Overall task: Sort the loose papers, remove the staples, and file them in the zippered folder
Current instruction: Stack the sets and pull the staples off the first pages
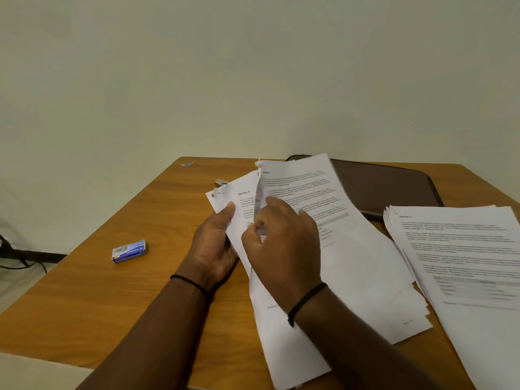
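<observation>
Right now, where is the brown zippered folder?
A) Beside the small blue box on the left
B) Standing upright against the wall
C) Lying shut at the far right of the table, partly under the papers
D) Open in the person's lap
C: the brown zippered folder lies flat and shut at the table's far right, its near edge covered by the sheets that both hands are handling.

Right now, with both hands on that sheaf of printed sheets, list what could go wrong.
1. The left hand holds the fanned white printed sheets while the right hand pinches one page; the loose grip could let pages slide or tear.
2. The separate stack of white pages overhangs the wooden table's right edge and may slip off.
3. Sheets cover part of the dark brown zippered folder, which could hinder filing.
</observation>
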Available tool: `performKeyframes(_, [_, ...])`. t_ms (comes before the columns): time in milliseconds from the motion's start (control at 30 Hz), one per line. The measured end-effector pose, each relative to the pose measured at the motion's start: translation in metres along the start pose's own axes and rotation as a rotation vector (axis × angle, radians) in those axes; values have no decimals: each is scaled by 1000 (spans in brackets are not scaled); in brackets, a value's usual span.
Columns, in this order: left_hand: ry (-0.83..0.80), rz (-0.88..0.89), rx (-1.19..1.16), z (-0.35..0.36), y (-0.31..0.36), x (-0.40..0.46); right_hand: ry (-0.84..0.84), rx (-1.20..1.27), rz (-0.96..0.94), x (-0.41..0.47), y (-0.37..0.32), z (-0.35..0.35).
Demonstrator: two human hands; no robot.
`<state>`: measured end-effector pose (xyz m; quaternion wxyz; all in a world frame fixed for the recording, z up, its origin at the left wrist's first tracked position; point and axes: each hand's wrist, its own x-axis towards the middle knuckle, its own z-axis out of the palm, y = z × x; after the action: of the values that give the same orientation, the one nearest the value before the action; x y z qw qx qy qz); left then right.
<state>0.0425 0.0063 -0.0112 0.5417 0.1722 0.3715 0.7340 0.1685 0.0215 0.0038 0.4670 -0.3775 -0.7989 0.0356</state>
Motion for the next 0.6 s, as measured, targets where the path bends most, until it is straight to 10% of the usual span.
performKeyframes(167, [51,50,102,2,-3,0,-58,577,190,15,-22,-33])
performKeyframes(433, [139,109,247,16,-6,-13,36,759,663,42,-20,-87])
performKeyframes(600, [163,140,382,21,-13,-16,205,700,571,51,-5,-135])
